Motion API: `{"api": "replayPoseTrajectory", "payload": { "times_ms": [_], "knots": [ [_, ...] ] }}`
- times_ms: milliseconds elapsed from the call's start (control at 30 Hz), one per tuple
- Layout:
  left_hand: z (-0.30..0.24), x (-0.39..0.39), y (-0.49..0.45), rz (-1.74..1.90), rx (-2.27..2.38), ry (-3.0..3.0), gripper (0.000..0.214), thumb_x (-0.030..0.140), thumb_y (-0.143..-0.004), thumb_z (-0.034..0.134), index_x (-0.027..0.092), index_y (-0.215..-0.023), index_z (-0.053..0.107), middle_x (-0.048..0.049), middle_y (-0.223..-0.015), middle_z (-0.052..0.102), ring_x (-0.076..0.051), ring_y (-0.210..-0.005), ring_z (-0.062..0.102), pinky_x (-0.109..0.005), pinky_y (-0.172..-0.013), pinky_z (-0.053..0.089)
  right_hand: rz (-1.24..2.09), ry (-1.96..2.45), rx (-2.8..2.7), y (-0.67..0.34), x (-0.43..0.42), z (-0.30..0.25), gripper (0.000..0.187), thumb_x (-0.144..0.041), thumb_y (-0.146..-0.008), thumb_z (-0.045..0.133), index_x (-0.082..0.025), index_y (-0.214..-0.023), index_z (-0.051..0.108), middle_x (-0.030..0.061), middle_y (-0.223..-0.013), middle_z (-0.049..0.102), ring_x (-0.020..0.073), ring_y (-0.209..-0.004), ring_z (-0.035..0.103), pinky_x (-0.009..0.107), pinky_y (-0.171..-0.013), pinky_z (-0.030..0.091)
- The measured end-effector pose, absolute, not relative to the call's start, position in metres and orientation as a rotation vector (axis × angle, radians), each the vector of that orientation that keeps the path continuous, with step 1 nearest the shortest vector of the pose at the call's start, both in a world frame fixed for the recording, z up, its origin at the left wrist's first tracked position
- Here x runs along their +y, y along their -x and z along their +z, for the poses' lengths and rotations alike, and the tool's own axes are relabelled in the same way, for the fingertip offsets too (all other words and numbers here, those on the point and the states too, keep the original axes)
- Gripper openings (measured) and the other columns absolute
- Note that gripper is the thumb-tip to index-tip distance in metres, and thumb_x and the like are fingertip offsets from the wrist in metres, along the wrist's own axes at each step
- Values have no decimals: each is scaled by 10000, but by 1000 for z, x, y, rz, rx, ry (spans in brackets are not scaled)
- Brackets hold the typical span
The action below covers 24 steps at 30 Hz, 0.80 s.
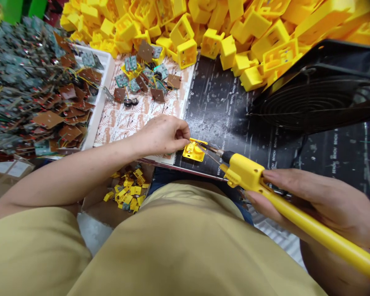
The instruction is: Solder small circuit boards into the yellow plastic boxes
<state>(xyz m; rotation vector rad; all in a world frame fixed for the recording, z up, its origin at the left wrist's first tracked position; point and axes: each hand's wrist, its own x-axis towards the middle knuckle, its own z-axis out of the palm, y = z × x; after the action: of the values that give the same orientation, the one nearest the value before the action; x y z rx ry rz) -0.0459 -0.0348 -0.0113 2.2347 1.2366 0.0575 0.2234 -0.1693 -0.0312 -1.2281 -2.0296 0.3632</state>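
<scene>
Item 1. Heap of yellow moulded plastic housings, lying across the far edge of the bench, well apart from both hands.

Item 2. Black bench mat with pale speckles and printed lettering, carrying the work at its near edge.

Item 3. Black round-grilled fan, sitting at the right, above the mat.

Item 4. Pile of brown and green circuit boards with wires, filling the left; more of them are lying on a printed paper sheet in a white tray.

Item 5. Yellow-handled soldering iron, lying in the right hand, whose fingers are closing around the long handle; its dark tip is pointing left and reaching the small housing.

Item 6. Left hand, its fingertips pinching closed on the small housing and steadying it.

Item 7. Small yellow plastic housing with thin wires, resting on the mat's near edge, just beside the tray.

Item 8. Small yellow scraps, lying below the bench edge.

Step, as judged: a joint is being soldered at the small housing. The next move is calling for a steady tip on the wire and a firm pinch.
</scene>
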Motion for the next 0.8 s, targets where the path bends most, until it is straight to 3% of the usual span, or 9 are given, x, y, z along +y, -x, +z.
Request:
{"api": "replayPoseTrajectory", "payload": {
  "times_ms": [133, 300, 433, 600, 700, 800],
  "knots": [
    [-9, -34, 42, -32, 1277, -2249, 121, 187, -772, 669, 183, -817, 781, 12, -662, 725, -133, -607, 633, -264, -680, 469, 362, 1046, -2170, -219, -162, -24, 51, -212, -941, 681, -195, -940, 633, 19, -794, 731, 97, -769, 725, 189, -758, 617],
    [-10, -33, 43, 4, 1244, -2293, 125, 193, -763, 648, 194, -785, 771, 27, -597, 683, -128, -579, 610, -259, -670, 466, 220, 1004, -2273, -212, -150, -18, 143, -266, -969, 652, -193, -850, 622, 23, -772, 723, 96, -697, 711, 181, -697, 614],
    [-10, -32, 41, 10, 1224, -2314, 114, 176, -735, 650, 201, -760, 758, 29, -598, 684, -122, -577, 601, -262, -680, 466, 114, 834, -2274, -211, -146, -13, 149, -195, -886, 750, -207, -913, 604, 2, -784, 734, 106, -673, 708, 190, -653, 613],
    [-8, -31, 37, -83, 1264, -2337, 127, 178, -730, 654, 204, -768, 772, 14, -628, 685, -146, -621, 624, -278, -698, 471, 112, 925, -2329, -234, -148, -7, 249, -174, -834, 801, -218, -998, 619, 15, -848, 741, 116, -700, 710, 204, -629, 607],
    [-8, -30, 38, -82, 1257, -2333, 124, 187, -737, 656, 209, -772, 773, 13, -645, 686, -147, -641, 633, -279, -719, 477, 111, 927, -2344, -245, -148, -10, 130, -264, -901, 741, -228, -971, 639, 8, -801, 732, 106, -578, 674, 186, -452, 530],
    [-8, -29, 40, -56, 1238, -2334, 121, 181, -728, 650, 212, -758, 763, 18, -635, 681, -143, -645, 634, -276, -728, 477, 250, 1075, -2287, -252, -148, -18, 146, -275, -903, 729, -291, -1020, 645, -13, -837, 742, 127, -580, 687, 208, -443, 549]
  ]
}}
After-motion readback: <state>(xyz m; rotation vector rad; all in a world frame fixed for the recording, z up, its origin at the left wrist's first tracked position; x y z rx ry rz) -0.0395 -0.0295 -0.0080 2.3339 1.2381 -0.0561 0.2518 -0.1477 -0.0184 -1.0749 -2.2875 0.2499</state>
